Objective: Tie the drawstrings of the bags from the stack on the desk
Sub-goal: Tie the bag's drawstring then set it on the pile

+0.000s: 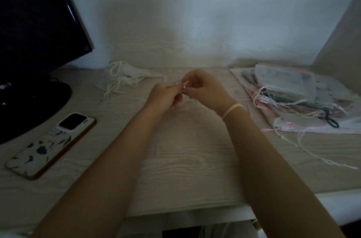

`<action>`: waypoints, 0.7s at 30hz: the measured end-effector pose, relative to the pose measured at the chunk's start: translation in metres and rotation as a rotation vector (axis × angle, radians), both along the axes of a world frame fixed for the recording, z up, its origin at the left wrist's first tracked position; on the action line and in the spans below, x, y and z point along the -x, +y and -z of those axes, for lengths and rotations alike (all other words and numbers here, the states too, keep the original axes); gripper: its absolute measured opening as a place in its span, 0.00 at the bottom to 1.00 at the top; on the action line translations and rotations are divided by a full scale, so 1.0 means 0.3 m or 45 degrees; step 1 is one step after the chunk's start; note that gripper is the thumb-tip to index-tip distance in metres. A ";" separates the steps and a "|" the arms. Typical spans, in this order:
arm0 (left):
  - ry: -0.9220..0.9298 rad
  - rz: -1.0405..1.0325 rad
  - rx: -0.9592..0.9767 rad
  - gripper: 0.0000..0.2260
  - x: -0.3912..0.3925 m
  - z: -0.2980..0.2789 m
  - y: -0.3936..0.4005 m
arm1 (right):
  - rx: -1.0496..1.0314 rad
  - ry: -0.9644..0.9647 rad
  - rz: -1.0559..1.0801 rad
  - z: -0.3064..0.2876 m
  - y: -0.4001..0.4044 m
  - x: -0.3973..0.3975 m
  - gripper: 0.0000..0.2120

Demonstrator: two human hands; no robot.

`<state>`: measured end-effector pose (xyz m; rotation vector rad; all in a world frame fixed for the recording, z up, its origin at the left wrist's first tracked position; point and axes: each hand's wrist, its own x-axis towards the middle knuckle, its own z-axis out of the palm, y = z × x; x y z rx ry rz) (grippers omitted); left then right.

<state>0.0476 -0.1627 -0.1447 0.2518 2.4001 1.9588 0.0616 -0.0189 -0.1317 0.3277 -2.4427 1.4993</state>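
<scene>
My left hand (164,95) and my right hand (205,89) meet above the middle of the desk, fingertips together. Both pinch a thin white drawstring (183,87) between them; most of the string is hidden by the fingers. A sheer, pale bag (191,159) seems to lie flat on the desk under and between my forearms. The stack of sheer bags (293,93) sits at the right, with loose white and pink strings trailing toward the desk's front. White bags with looped cords (125,75) lie at the back left.
A dark monitor (29,42) on its stand fills the left. A phone (50,146) in a patterned case lies face down at the front left. A black hair tie (330,118) rests on the stack. The wall stands close behind the desk.
</scene>
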 end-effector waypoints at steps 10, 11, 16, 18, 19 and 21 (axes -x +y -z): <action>-0.096 -0.019 -0.191 0.12 -0.005 -0.009 -0.006 | -0.122 -0.212 0.199 -0.009 0.003 -0.005 0.03; -0.108 -0.023 -0.214 0.12 -0.006 -0.008 -0.008 | -0.136 -0.223 0.200 -0.011 0.007 -0.006 0.05; -0.191 -0.034 -0.364 0.10 -0.001 -0.006 -0.013 | -0.174 -0.324 0.083 -0.010 0.000 -0.019 0.09; -0.259 0.020 -0.466 0.11 0.003 -0.008 -0.017 | -0.158 -0.312 0.092 -0.010 0.002 -0.016 0.09; -0.293 0.052 -0.529 0.12 0.004 -0.011 -0.020 | -0.139 -0.305 0.099 -0.010 0.002 -0.015 0.09; -0.357 0.111 -0.658 0.12 0.003 -0.014 -0.021 | -0.125 -0.287 0.124 -0.004 -0.003 -0.011 0.10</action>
